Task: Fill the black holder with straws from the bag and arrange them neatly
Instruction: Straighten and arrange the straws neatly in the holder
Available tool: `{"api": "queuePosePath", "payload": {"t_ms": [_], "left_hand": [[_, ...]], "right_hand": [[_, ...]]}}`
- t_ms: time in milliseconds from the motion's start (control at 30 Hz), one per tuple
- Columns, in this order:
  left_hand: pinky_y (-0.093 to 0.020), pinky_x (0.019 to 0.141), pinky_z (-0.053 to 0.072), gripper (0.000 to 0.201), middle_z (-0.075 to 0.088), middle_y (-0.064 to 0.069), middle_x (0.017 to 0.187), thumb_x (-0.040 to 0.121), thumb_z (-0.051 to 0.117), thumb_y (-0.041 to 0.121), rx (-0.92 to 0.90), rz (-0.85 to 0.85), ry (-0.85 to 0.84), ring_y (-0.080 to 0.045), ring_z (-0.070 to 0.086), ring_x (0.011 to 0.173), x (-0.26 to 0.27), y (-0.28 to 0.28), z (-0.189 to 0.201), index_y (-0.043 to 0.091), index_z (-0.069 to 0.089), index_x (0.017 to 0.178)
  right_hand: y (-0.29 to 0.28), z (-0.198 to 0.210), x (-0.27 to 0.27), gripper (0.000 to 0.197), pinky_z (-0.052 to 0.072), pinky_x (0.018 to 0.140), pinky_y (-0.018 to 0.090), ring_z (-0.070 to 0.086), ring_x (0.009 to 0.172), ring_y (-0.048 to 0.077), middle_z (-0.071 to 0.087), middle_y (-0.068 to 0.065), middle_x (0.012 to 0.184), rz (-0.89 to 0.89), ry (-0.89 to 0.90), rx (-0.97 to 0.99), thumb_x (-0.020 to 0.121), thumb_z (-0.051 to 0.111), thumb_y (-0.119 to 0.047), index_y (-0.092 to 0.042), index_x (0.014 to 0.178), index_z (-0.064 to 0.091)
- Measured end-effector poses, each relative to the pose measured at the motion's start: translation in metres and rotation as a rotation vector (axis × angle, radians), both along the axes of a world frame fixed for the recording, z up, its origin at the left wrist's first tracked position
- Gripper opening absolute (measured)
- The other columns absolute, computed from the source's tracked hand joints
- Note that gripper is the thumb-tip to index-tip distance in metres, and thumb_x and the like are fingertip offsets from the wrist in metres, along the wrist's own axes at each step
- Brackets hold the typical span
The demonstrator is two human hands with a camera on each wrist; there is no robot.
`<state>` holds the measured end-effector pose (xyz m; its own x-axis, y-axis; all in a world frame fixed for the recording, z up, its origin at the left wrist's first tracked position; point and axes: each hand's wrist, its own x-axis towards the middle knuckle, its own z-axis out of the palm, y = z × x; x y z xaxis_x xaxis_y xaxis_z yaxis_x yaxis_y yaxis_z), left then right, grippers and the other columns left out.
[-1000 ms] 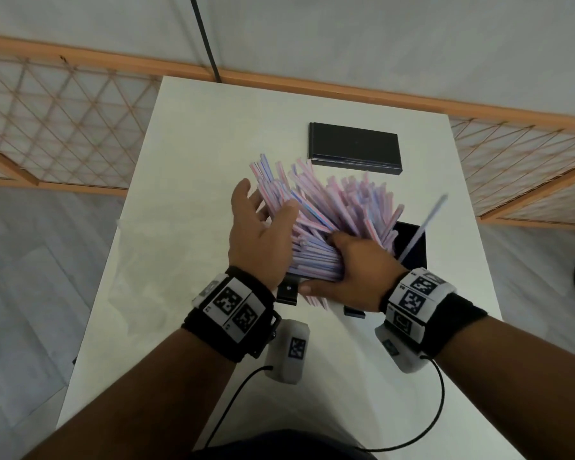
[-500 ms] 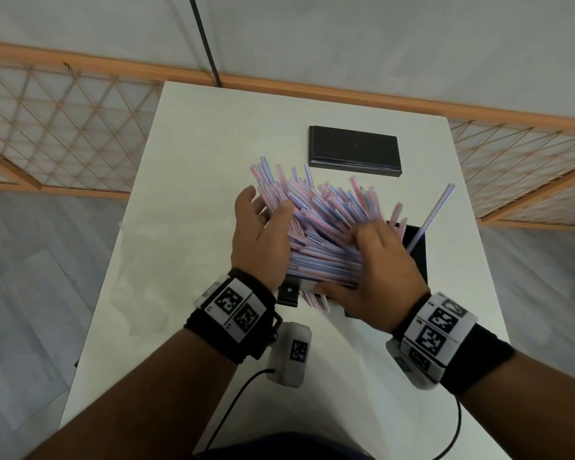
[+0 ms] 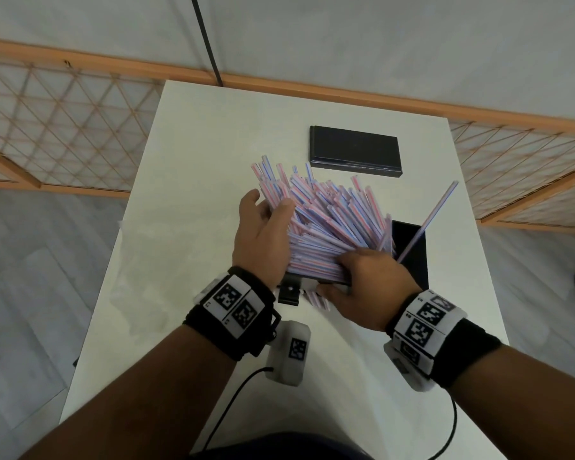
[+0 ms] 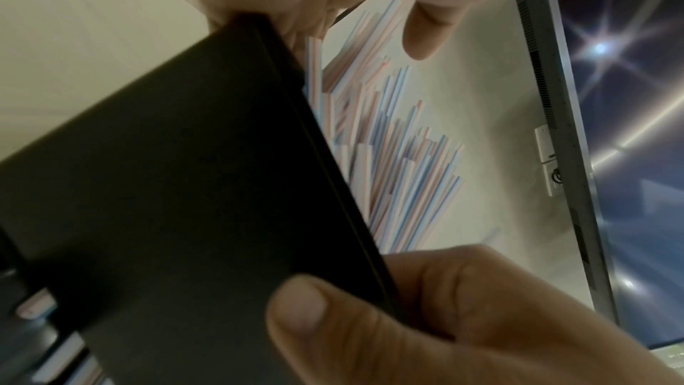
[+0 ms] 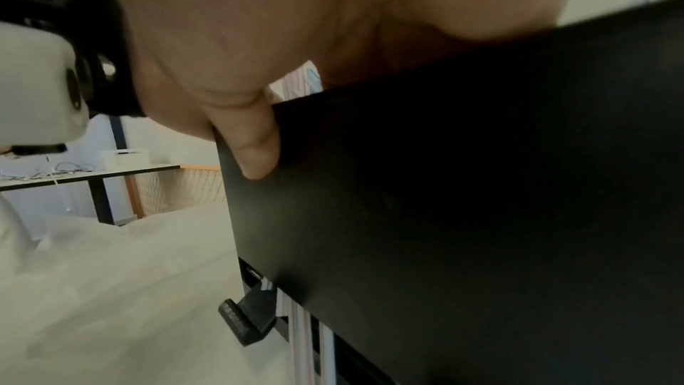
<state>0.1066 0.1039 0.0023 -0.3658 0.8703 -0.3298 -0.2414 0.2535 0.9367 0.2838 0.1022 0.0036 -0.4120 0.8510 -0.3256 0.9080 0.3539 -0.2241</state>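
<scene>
The black holder (image 3: 410, 250) stands on the white table, right of centre. A thick bunch of pink-and-blue striped straws (image 3: 329, 224) leans out of it, fanned toward the far left. My left hand (image 3: 263, 234) cups the bunch's left side, with straws between thumb and fingers. In the left wrist view its thumb (image 4: 370, 318) lies against the holder's wall (image 4: 166, 186). My right hand (image 3: 362, 280) grips the holder's near edge, fingers curled in among the straws and thumb (image 5: 255, 142) on the front wall (image 5: 462, 201). One lone straw (image 3: 435, 214) sticks out to the right.
A flat black lid (image 3: 356, 151) lies at the back of the table (image 3: 196, 260). A small black tab (image 3: 289, 292) and a few straw ends (image 3: 316, 298) show under the holder's front. Wooden lattice fencing (image 3: 63, 127) flanks the table. Cables (image 3: 233, 403) hang below my wrists.
My right hand lay spread over the straws half a second ago; now its fingers curl in at the holder's near edge. The left hand stays at the bunch's left side.
</scene>
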Motion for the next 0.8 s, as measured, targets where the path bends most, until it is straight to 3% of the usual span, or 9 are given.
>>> {"api": "queuePosePath", "payload": {"t_ms": [67,200,400,500,567,700,800], "left_hand": [[-0.050,0.096,0.053,0.044,0.072,0.025,0.085,0.085,0.058,0.040,0.003,-0.013,0.004,-0.010,0.070,0.092,0.001,-0.002,0.000,0.023,0.049,0.125],[-0.050,0.098,0.053,0.045,0.072,0.014,0.100,0.081,0.060,0.042,0.001,-0.020,0.011,-0.011,0.070,0.099,0.004,-0.004,-0.002,0.026,0.050,0.122],[-0.054,0.099,0.051,0.074,0.070,0.007,0.110,0.071,0.060,0.056,0.019,0.003,0.034,-0.018,0.069,0.103,0.002,-0.004,0.000,0.019,0.046,0.133],[-0.050,0.098,0.053,0.069,0.070,0.010,0.109,0.071,0.059,0.057,0.020,-0.024,0.061,-0.012,0.069,0.103,0.004,-0.003,0.001,0.022,0.048,0.129],[-0.049,0.097,0.053,0.066,0.070,0.014,0.107,0.071,0.058,0.059,0.010,-0.040,0.082,-0.011,0.069,0.102,0.005,-0.002,0.000,0.025,0.050,0.127],[-0.050,0.099,0.052,0.066,0.069,0.017,0.106,0.069,0.059,0.063,-0.018,-0.057,0.104,-0.012,0.068,0.104,0.005,-0.002,-0.001,0.029,0.050,0.125],[-0.048,0.102,0.050,0.064,0.068,0.014,0.114,0.070,0.061,0.061,-0.005,-0.035,0.110,-0.012,0.066,0.109,0.006,-0.001,-0.002,0.031,0.051,0.125]], "right_hand": [[-0.001,0.001,-0.004,0.050,0.054,0.076,0.036,0.064,0.092,0.027,0.065,0.003,0.096,-0.002,-0.043,0.006,0.081,0.046,-0.071,-0.023,0.092,0.056],[0.001,0.003,-0.007,0.058,0.054,0.072,0.037,0.063,0.084,0.027,0.065,0.001,0.087,0.052,0.020,-0.005,0.074,0.034,-0.071,-0.023,0.094,0.060],[0.004,0.003,0.006,0.063,0.047,0.061,0.028,0.063,0.074,0.022,0.057,-0.007,0.069,-0.008,-0.028,0.034,0.069,0.032,-0.080,-0.025,0.085,0.060],[0.005,-0.001,0.001,0.073,0.051,0.070,0.031,0.066,0.087,0.023,0.066,-0.003,0.086,0.015,-0.020,-0.048,0.066,0.029,-0.080,-0.025,0.101,0.061],[0.007,-0.003,-0.003,0.076,0.055,0.078,0.035,0.066,0.094,0.024,0.069,0.000,0.099,0.035,-0.018,-0.069,0.067,0.035,-0.080,-0.024,0.111,0.060],[0.016,-0.003,-0.008,0.062,0.046,0.074,0.027,0.065,0.093,0.023,0.068,0.001,0.098,-0.002,-0.059,-0.116,0.075,0.057,-0.076,-0.022,0.106,0.061],[0.022,0.000,-0.016,0.048,0.039,0.073,0.024,0.060,0.088,0.020,0.061,-0.006,0.092,0.017,0.030,-0.203,0.075,0.069,-0.066,-0.027,0.100,0.057]]}}
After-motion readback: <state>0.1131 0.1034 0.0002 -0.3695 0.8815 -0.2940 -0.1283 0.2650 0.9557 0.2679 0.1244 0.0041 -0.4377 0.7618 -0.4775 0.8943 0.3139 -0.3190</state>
